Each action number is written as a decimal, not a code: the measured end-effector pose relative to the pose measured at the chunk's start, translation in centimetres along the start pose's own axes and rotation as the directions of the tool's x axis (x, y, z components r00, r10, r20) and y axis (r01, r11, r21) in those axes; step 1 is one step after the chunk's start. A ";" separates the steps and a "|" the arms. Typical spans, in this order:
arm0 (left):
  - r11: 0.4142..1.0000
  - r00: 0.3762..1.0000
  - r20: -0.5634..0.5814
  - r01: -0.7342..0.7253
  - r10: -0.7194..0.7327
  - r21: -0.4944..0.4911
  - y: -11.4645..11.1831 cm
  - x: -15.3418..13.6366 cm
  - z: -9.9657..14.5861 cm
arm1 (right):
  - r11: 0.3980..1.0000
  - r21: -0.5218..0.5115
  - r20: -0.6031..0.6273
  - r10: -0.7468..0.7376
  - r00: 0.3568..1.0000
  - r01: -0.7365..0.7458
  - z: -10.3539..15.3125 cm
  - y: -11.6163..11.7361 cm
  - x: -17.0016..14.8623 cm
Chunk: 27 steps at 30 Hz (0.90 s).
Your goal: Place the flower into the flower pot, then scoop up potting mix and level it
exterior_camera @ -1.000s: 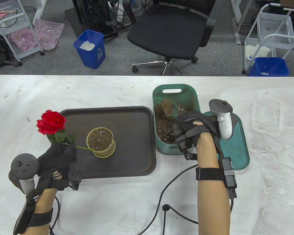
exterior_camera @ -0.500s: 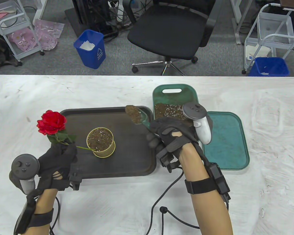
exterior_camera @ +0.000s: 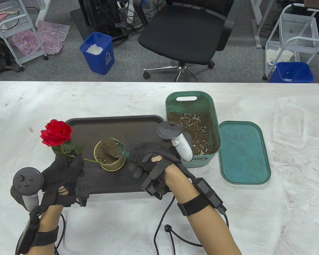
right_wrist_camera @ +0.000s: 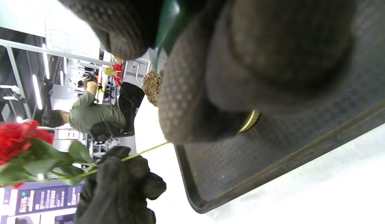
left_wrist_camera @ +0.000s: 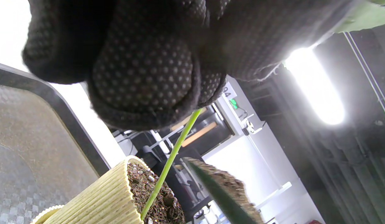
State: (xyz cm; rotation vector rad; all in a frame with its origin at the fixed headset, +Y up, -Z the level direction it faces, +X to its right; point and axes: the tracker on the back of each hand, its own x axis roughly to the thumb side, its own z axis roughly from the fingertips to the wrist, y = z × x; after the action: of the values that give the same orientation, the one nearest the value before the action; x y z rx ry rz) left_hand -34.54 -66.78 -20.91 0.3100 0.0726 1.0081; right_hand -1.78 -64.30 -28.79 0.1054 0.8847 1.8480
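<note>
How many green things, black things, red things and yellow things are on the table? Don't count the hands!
Green: 3 - bin, lid, scoop
Black: 1 - tray
Red: 1 - rose
Yellow: 1 - flower pot
Total: 6

In the right wrist view the right hand [right_wrist_camera: 242,62] hides nearly all of the flower pot [right_wrist_camera: 249,120]; only a strip of rim shows beside the tray [right_wrist_camera: 273,155]. The scoop [exterior_camera: 119,148] handle vanishes inside that hand's fingers. The left wrist view cuts off the flower pot's base.
</note>
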 end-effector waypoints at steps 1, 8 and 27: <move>1.000 1.000 0.001 0.001 -0.001 0.000 0.0 0.0 0.0 | 1.000 -0.004 -0.004 0.014 1.000 -0.014 -0.2 0.2 0.0; 1.000 1.000 0.004 -0.001 0.001 -0.005 0.0 0.0 0.0 | 0.973 -0.137 -0.026 0.185 0.982 -0.187 -0.9 0.9 0.9; 1.000 1.000 -0.001 0.003 -0.003 -0.002 0.0 0.0 0.0 | 0.536 -0.572 -0.014 0.751 0.660 -0.621 1.2 6.0 3.3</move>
State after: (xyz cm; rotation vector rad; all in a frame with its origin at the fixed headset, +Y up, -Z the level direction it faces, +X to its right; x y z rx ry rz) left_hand -34.59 -66.81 -20.87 0.3077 0.0731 1.0057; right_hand -7.38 -62.11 -25.28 0.3668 0.0818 2.7099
